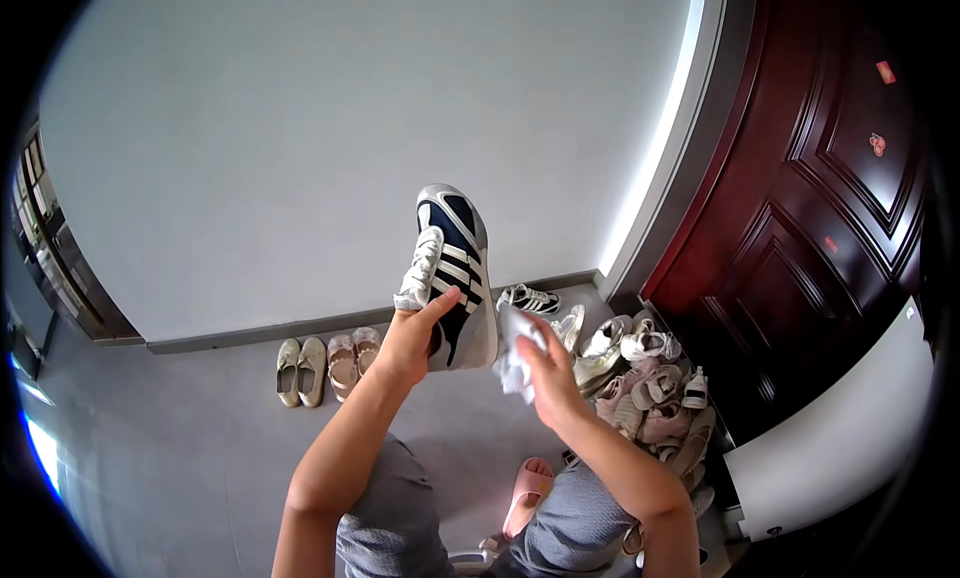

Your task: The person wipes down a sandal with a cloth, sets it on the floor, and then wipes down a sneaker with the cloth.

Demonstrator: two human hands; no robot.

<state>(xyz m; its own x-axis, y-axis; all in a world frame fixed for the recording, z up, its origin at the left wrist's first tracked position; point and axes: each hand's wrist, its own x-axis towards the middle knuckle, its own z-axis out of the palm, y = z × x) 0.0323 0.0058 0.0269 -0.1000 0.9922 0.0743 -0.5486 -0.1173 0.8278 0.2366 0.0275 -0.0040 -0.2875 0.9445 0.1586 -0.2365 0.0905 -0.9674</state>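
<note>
The left hand (412, 344) holds a navy-and-white striped sneaker (457, 263) toe-up, thumb pressed on its side, other fingers hidden. The right hand (552, 378) pinches a crumpled white wipe (514, 356) just beside the sole (489, 323); this looks like a wiping step, the next move calling for wipe-to-sole contact.

Left hand (408, 346) grips the sneaker (458, 268) near its lower end; thumb (447, 303) laid along the sneaker's side, remaining fingers mostly hidden. Left forearm (350, 428) rises from below and left of the sneaker, elbow bent. Right hand (552, 376) just right of the sneaker, fingers bent in a pinch, tips toward it. Right forearm (622, 468) slants up from below and right of the sneaker, elbow bent. Both forearms bare.
</note>
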